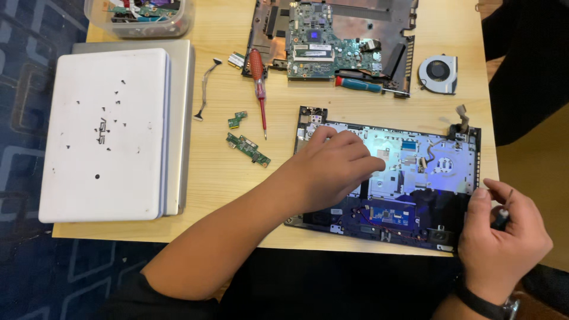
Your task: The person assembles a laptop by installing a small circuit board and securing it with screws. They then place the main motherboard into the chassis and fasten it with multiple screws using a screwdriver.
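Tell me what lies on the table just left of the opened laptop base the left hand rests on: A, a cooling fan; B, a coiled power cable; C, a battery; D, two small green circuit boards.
D: two small green circuit boards lie beside the opened laptop base, near the red screwdriver.

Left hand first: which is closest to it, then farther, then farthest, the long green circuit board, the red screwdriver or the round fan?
From the left hand, seen by the head camera:
1. Long green circuit board, just to its left on the table.
2. Red screwdriver, up and left of it.
3. Round fan, far off toward the table's top right corner.
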